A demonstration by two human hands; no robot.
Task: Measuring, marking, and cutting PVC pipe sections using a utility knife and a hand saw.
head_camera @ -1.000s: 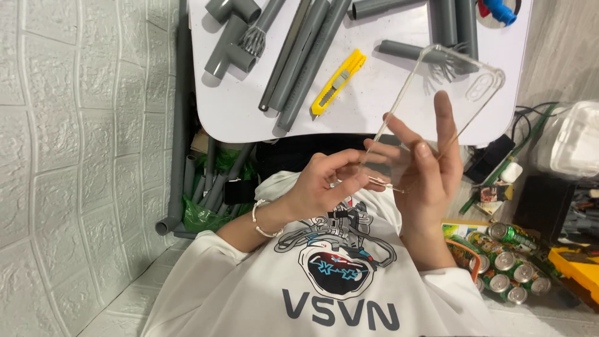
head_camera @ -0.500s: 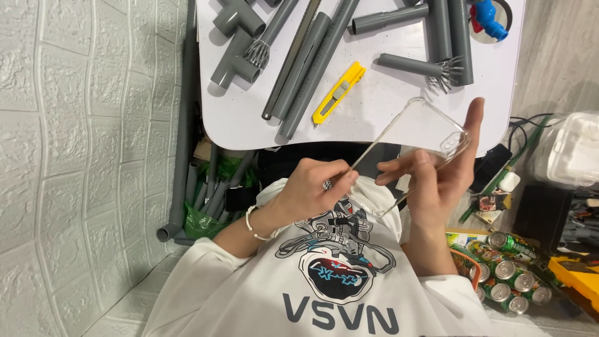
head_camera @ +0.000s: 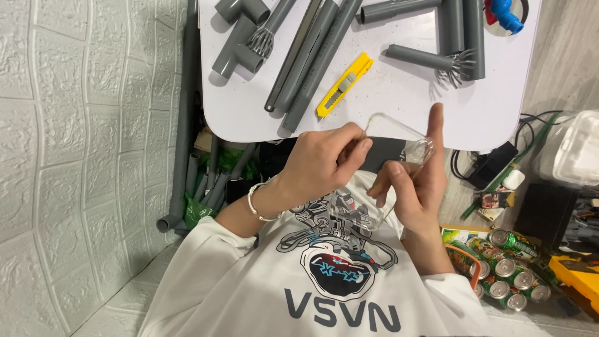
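My left hand (head_camera: 318,165), with a white bracelet at the wrist, pinches the near left edge of a clear phone case (head_camera: 399,132). The case is tilted nearly edge-on just above the front edge of the white table (head_camera: 399,103). On the other end of the case is my right hand (head_camera: 415,184), which grips it with thumb and bent fingers while the index finger points straight up. Both hands hover over my chest in a white printed shirt. A yellow utility knife (head_camera: 345,85) lies on the table just beyond the case.
Long grey plastic pipes (head_camera: 309,56), a grey tee fitting (head_camera: 240,47), short pipes with frayed ends (head_camera: 430,59) and a blue valve (head_camera: 506,17) lie on the table. More pipes lean by the white wall at left (head_camera: 187,156). Drink cans (head_camera: 505,274) and a clear tub (head_camera: 574,150) sit on the floor at right.
The clear case has turned from face-on to nearly edge-on and come down toward my chest. Both hands moved lower with it, my right index finger now raised.
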